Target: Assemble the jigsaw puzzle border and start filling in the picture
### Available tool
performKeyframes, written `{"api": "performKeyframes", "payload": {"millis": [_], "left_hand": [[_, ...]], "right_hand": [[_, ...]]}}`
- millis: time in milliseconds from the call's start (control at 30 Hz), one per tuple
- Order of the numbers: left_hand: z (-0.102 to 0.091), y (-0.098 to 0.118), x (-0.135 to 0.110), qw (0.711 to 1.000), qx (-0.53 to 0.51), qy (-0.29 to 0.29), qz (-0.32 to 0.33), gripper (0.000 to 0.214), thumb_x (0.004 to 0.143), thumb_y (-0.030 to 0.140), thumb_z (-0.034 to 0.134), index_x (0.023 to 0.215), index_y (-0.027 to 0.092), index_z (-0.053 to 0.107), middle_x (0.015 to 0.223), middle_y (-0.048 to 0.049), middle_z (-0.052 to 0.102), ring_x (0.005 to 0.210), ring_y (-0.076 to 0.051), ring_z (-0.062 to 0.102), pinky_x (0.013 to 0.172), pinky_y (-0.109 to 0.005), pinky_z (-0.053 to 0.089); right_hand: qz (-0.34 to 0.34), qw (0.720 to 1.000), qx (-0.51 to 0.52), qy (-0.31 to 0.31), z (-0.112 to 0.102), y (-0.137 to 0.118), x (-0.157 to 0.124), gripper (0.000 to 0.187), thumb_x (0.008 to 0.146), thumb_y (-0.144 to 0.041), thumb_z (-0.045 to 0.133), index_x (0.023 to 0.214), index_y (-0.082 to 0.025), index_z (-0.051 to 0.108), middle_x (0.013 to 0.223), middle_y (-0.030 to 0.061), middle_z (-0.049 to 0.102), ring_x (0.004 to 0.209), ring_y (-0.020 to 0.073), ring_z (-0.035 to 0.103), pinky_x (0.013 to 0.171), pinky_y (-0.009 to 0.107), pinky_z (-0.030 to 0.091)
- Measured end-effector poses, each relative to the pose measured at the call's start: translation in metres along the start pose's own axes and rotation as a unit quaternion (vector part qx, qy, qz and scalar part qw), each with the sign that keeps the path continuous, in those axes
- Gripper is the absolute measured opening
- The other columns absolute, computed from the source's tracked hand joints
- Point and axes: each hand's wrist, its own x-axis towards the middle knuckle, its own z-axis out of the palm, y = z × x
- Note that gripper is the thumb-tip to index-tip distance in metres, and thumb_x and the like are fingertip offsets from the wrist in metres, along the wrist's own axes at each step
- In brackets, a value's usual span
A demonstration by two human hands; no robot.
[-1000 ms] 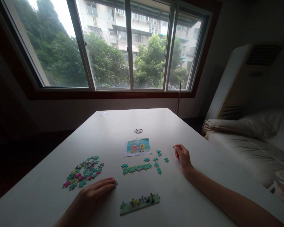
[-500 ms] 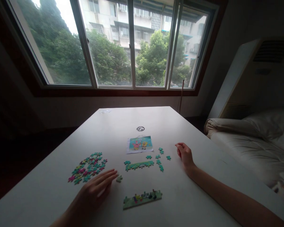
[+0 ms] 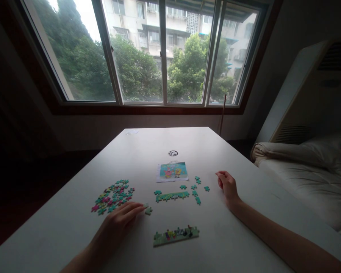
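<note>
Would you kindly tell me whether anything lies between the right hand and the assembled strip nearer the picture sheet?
Yes: several loose puzzle pieces lie between the right hand and the strip, beyond the strip's right end.

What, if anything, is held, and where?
Left hand: fingertips at the left edge of a pale green, knobbed puzzle piece; gripped or touching, can't tell. Right hand: nothing visible.

no words or numbers can be read. the round black-and-white mark (image 3: 173,153) beyond the right hand (image 3: 227,187) is too small to decipher.
</note>
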Motion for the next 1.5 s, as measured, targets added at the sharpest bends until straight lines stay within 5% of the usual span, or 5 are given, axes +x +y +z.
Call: {"api": "performKeyframes", "payload": {"millis": [533,1000,1500], "left_hand": [[-0.006,0.008,0.010,0.999,-0.025,-0.017,0.016,0.029,0.093,0.023,0.036,0.102,0.027,0.063,0.095,-0.0039,0.064,0.081,-0.013,0.063,0.072,-0.021,0.052],[-0.003,0.005,0.006,0.999,0.015,-0.020,0.029,0.033,0.090,0.018,0.037,0.114,0.025,0.059,0.110,-0.0038,0.064,0.099,-0.017,0.061,0.087,-0.026,0.050],[-0.007,0.007,0.010,0.998,0.004,-0.025,0.052,0.029,0.091,0.023,0.041,0.109,0.027,0.063,0.110,-0.0024,0.066,0.099,-0.017,0.062,0.084,-0.024,0.051]], "right_hand": [[-0.001,1.000,-0.005,0.001,0.001,0.000,0.001,0.020,0.067,-0.036,0.060,0.068,-0.016,0.056,0.043,-0.0075,0.038,0.040,0.0074,0.031,0.038,0.021,0.025],[0.009,1.000,0.003,-0.009,0.001,0.000,-0.001,0.016,0.068,-0.032,0.059,0.068,-0.017,0.054,0.044,-0.0079,0.038,0.041,0.0073,0.031,0.040,0.021,0.023],[0.004,1.000,0.009,-0.013,0.002,0.000,0.000,0.018,0.066,-0.033,0.060,0.067,-0.017,0.055,0.043,-0.0077,0.038,0.040,0.0074,0.031,0.039,0.021,0.023]]}}
